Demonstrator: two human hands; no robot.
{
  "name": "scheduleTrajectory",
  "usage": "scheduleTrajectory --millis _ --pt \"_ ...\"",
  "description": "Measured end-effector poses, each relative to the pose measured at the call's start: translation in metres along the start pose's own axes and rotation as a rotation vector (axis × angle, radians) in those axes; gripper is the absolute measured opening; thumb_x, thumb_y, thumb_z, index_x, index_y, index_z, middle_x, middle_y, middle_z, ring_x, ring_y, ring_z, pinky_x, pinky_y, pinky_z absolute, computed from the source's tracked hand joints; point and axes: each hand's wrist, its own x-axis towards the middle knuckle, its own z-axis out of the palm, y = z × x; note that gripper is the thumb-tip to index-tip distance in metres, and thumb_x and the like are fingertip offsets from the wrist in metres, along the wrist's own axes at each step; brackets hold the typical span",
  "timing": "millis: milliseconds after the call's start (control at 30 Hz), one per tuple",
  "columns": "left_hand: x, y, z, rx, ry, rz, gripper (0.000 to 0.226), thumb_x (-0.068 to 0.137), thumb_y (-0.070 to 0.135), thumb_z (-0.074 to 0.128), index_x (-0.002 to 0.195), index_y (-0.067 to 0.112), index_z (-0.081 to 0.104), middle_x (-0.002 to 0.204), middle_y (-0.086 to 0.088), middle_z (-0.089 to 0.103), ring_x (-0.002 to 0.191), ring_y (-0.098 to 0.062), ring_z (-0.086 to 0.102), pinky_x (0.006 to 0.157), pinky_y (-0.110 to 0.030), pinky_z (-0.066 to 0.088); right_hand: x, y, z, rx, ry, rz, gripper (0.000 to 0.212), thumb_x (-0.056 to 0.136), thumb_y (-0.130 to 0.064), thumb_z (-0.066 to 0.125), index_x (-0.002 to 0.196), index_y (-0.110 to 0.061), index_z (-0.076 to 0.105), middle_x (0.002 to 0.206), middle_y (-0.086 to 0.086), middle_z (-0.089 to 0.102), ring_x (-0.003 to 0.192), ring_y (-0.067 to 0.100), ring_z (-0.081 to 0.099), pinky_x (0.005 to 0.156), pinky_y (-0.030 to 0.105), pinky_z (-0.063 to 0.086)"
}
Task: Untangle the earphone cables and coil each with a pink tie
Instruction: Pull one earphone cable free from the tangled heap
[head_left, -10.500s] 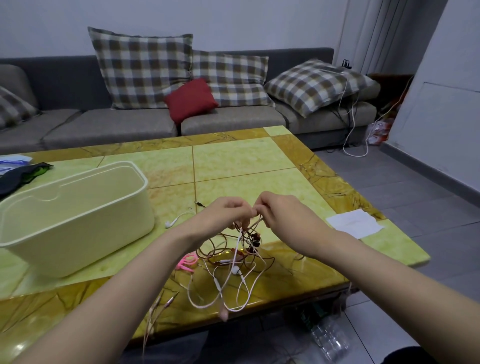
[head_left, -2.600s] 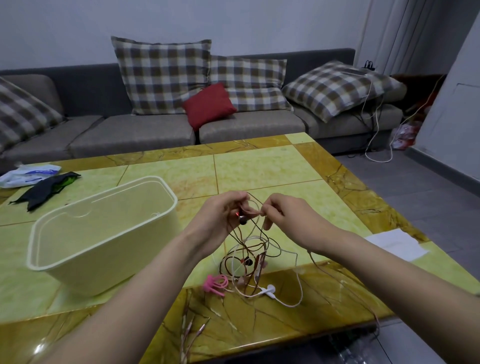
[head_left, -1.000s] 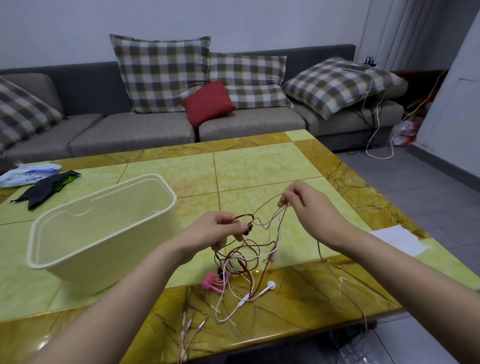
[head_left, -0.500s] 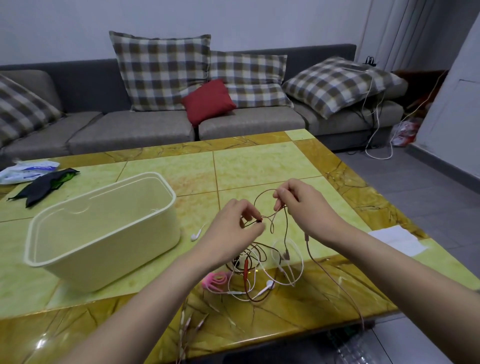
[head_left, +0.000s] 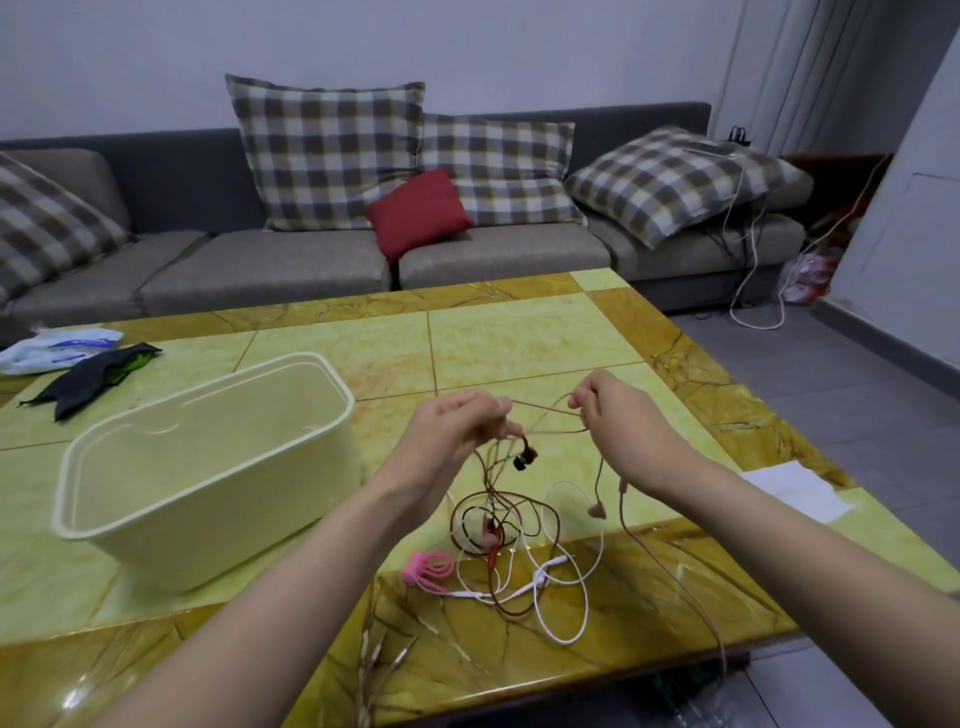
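A tangle of earphone cables (head_left: 511, 540), brown, dark and white, lies on the yellow-green table (head_left: 519, 332) near its front edge. My left hand (head_left: 457, 431) and my right hand (head_left: 618, 415) are raised above it, each pinching a brown strand stretched between them. Dark earbuds (head_left: 525, 458) dangle below my left hand, and a pinkish earbud (head_left: 597, 510) hangs under my right wrist. Another brown strand runs down past the table's front edge. Pink ties (head_left: 427, 570) lie on the table just left of the tangle.
A cream plastic bin (head_left: 208, 467) stands left of my hands. A white paper (head_left: 795, 491) lies at the right table edge. A dark cloth (head_left: 88, 376) and a plastic bag (head_left: 57, 348) sit far left. A grey sofa with cushions stands behind the table.
My hands have moved apart, drawing the brown strand taut between them. The dark earbuds now hang free below my left hand, and the tangle on the table looks looser.
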Motion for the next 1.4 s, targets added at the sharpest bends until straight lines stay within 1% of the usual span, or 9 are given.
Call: scheduleTrajectory --millis 133,533,600,700,767,867,1100,1300,1400 --pt "0.005 0.004 -0.002 -0.034 0.059 -0.018 0.024 0.085 0.003 0.06 0.065 0.011 0.05 0.055 0.001 0.043 0.051 -0.011 0.044 0.06 -0.019 0.05 0.0 -0.006 0.009 -0.079 -0.02 -0.051 0.02 0.1 -0.008 0.03 0.097 -0.014 0.049 0.093 0.007 0.057 0.066 0.011 0.046 0.049 0.023 0.029" --pt "0.019 -0.009 -0.025 1.093 0.139 0.067 0.045 0.071 -0.02 0.04 0.064 0.024 0.042 0.075 0.005 0.041 0.076 -0.016 0.039 0.058 -0.024 0.029 -0.002 0.003 0.009 -0.106 0.005 0.052 0.024 0.097 -0.001 0.029 0.107 -0.006 0.051 0.101 0.013 0.057 0.082 0.025 0.053 0.058 0.034 0.044" --pt "0.019 -0.01 -0.026 1.016 0.221 0.047 0.04 0.081 -0.013 0.046 0.063 0.023 0.044 0.08 0.004 0.047 0.084 -0.018 0.044 0.066 -0.026 0.036 -0.001 0.007 0.008 -0.111 -0.002 0.077 0.024 0.096 0.001 0.03 0.108 -0.004 0.051 0.102 0.014 0.057 0.079 0.024 0.051 0.054 0.032 0.04" --pt "0.016 -0.001 -0.017 0.178 0.251 -0.1 0.029 0.092 -0.004 0.049 0.066 0.01 0.046 0.072 -0.005 0.053 0.072 -0.019 0.057 0.077 -0.027 0.054 -0.003 0.013 0.008 -0.118 -0.016 0.09 0.026 0.095 0.003 0.031 0.11 -0.002 0.052 0.108 0.018 0.059 0.082 0.024 0.049 0.064 0.03 0.037" --pt "0.014 0.005 -0.01 -0.176 0.192 -0.168 0.025 0.092 0.0 0.051 0.07 0.01 0.045 0.06 -0.002 0.048 0.052 -0.011 0.053 0.061 -0.021 0.057 -0.005 0.015 0.009 -0.132 -0.04 0.092 0.026 0.095 0.004 0.031 0.11 -0.001 0.052 0.107 0.019 0.058 0.082 0.025 0.049 0.063 0.029 0.036" --pt "0.014 0.005 -0.012 0.129 0.165 -0.144 0.022 0.091 0.009 0.057 0.073 0.014 0.045 0.059 0.003 0.038 0.046 -0.007 0.031 0.04 -0.015 0.033 -0.006 0.02 0.009 -0.161 -0.049 0.097 0.026 0.092 0.006 0.032 0.107 -0.002 0.052 0.106 0.018 0.06 0.084 0.029 0.053 0.064 0.03 0.038" --pt "0.013 -0.011 -0.025 1.075 0.028 -0.029 0.012 0.088 0.026 0.062 0.089 0.014 0.061 0.084 0.001 0.061 0.071 -0.011 0.053 0.055 -0.017 0.039 -0.006 0.032 0.006 -0.193 -0.04 0.115 0.026 0.092 0.006 0.034 0.108 -0.002 0.053 0.106 0.019 0.061 0.095 0.033 0.057 0.065 0.03 0.038" --pt "0.01 -0.008 -0.022 0.965 -0.025 -0.121 0.027 0.085 0.033 0.066 0.067 0.012 0.064 0.054 0.007 0.05 0.05 -0.006 0.04 0.044 -0.013 0.031 -0.008 0.036 0.007 -0.183 -0.039 0.128 0.028 0.093 0.006 0.033 0.11 -0.001 0.053 0.11 0.018 0.06 0.098 0.032 0.057 0.067 0.029 0.037" --pt "0.008 -0.002 -0.02 0.804 -0.018 -0.132 0.016 0.084 0.033 0.068 0.081 0.018 0.074 0.043 0.013 0.042 0.043 -0.003 0.035 0.038 -0.01 0.026 -0.009 0.035 0.005 -0.167 -0.033 0.122 0.027 0.094 0.004 0.032 0.11 -0.001 0.053 0.11 0.019 0.06 0.098 0.033 0.057 0.067 0.029 0.038"
